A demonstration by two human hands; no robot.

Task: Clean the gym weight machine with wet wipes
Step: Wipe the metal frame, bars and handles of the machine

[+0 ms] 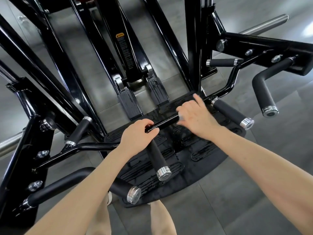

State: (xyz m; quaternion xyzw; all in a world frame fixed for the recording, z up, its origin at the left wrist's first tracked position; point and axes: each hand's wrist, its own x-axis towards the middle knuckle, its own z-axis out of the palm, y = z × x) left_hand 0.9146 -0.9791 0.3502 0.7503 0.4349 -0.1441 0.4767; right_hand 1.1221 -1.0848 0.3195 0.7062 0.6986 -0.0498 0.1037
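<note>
Grey floor tiles [254,192] are seen all round, with the most open room off to the right and down by the legs. Everything else is pretty crowded: the black weight machine [55,53] fans its frame tubes out across the top and left. A textured black footplate [194,160] sits directly under the hands. Foam grips with chrome end caps poke out toward the camera, one below the left hand [156,155] and one further right [228,112]. Two fat padded handles [264,92] bracket the space on both sides, so the gaps between them are tight. A bare steel bar [264,24] runs off at the top right, and an orange warning sticker [120,35] is stuck on the centre column.

The machine looks glossy and dark, with shiny bolts at the joints and light glinting off the thin crossbar [166,120].

The crossbar is gripped by the left hand [135,134], fingers curled over and thumb under, right above the near foam grip. The right hand [196,118] is laid over the same bar just beside it, smeared by motion blur, index finger sticking up. Whether the rest of it is clamped round anything can't be told. A pale scrap, seemingly the wipe [181,117], is glimpsed at the thumb side, touching the bar between the two hands.
</note>
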